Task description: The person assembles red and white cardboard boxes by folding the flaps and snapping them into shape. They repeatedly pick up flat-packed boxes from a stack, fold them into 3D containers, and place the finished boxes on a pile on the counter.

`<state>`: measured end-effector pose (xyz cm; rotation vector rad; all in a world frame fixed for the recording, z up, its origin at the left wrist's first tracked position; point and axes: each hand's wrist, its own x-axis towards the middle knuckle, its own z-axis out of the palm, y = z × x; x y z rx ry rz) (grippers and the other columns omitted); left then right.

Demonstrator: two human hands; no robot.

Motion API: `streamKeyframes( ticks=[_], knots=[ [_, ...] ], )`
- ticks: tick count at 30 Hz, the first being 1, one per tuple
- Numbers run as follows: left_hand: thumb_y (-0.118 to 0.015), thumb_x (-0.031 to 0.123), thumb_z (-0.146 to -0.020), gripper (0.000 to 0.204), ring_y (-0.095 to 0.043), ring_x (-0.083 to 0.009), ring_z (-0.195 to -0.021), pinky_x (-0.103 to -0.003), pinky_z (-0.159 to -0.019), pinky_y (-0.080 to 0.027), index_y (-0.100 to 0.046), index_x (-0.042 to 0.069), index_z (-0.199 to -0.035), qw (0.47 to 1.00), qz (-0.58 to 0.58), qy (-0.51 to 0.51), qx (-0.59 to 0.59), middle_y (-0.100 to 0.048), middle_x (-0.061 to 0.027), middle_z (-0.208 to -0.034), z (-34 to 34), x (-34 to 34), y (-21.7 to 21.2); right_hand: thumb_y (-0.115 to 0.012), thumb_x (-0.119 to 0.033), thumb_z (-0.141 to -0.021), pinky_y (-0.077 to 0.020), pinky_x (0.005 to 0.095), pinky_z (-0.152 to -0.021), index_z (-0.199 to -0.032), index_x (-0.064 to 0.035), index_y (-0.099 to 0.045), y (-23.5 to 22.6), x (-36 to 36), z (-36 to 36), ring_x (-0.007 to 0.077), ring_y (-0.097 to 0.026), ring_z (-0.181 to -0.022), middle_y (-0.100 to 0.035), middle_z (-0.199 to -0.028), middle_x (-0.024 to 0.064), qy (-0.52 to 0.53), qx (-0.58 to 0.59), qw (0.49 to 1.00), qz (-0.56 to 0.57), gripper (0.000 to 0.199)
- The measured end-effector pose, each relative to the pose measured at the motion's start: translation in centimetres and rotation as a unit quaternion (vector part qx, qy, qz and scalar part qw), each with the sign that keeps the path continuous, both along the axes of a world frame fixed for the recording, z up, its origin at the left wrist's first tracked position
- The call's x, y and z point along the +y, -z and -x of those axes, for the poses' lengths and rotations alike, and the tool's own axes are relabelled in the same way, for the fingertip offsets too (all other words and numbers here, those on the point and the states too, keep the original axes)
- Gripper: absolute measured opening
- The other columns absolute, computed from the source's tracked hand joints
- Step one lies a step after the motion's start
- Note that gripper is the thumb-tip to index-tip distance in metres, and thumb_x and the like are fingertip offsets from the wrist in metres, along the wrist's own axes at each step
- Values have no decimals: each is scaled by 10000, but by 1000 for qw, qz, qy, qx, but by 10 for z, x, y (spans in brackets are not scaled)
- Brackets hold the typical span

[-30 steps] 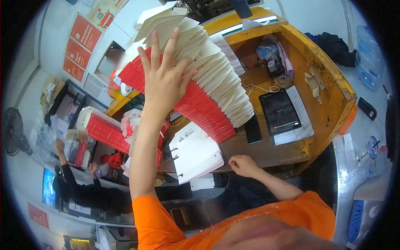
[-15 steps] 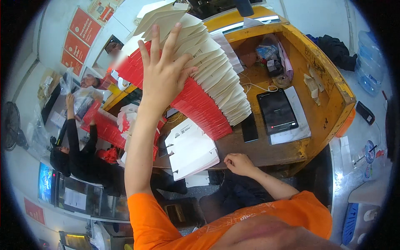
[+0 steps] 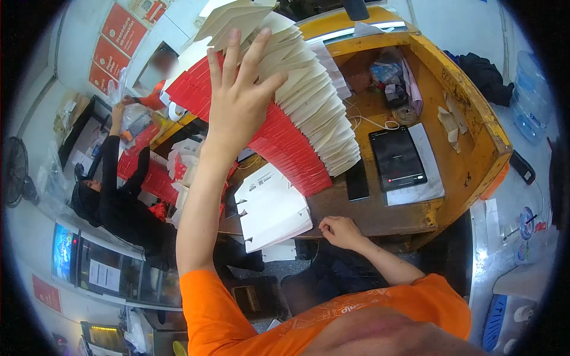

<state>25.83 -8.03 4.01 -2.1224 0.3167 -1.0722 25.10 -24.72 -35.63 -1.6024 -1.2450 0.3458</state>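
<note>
A tall stack of nested, part-folded cardboard boxes (image 3: 297, 142), red on one side and cream on the other, leans across the desk. Against its upper part lies my left hand (image 3: 240, 101), open, with the fingers spread over the red and cream edges. Close below the stack are flat white cardboard sheets (image 3: 273, 210) with notched edges, in a pile at the desk's front edge. My right hand (image 3: 341, 232) rests at that edge, right of the sheets, its fingers curled in and nothing seen in them. A black phone (image 3: 357, 181) lies beside the stack's lower end.
A tablet (image 3: 396, 157) sits on papers inside the yellow-sided wooden desk (image 3: 475, 113), near a white cable (image 3: 371, 121). At left, a co-worker in black (image 3: 113, 196) handles plastic bags near more red boxes (image 3: 157, 181). A water jug (image 3: 530, 98) stands far right.
My left hand has shifted slightly right and its thumb has moved up off the red edges. At left, the co-worker's arms and the bag have moved. My right hand stays put.
</note>
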Motion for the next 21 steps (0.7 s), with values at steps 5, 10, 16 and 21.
streamKeyframes(
  ticks=[5,10,16,21],
  knots=[
    [-807,276,-829,157,-143,-428,-1574,-686,-1242,-79,-749,200,-952,999,28,-19,12,-306,-56,-1683,9,-14,8,-670,-144,-895,-569,422,-754,-1013,-49,-706,0,-1,1,303,-723,-822,-725,-911,130,5,-10,1000,12,156],
    [-810,368,-814,248,-141,-427,-1577,-687,-1237,-59,-732,173,-945,998,49,-22,21,-299,-67,-1688,13,-25,19,-665,-159,-904,-566,412,-754,-1017,-53,-707,4,1,-1,293,-722,-811,-725,-898,120,-8,-29,1000,3,160],
    [-813,364,-811,249,-164,-407,-1577,-691,-1235,-92,-706,166,-918,999,29,-38,-6,-307,-73,-1684,6,-20,24,-637,-167,-907,-552,456,-781,-1001,-59,-698,-5,-2,-1,341,-707,-887,-718,-910,145,-36,7,999,19,156],
    [-809,326,-815,225,-189,-384,-1575,-695,-1233,-118,-692,169,-927,999,21,-28,-17,-319,-71,-1677,0,-22,24,-670,-156,-914,-558,407,-729,-1028,-55,-699,5,-1,-3,283,-712,-790,-712,-881,116,-30,-24,999,-4,155]
  ],
)
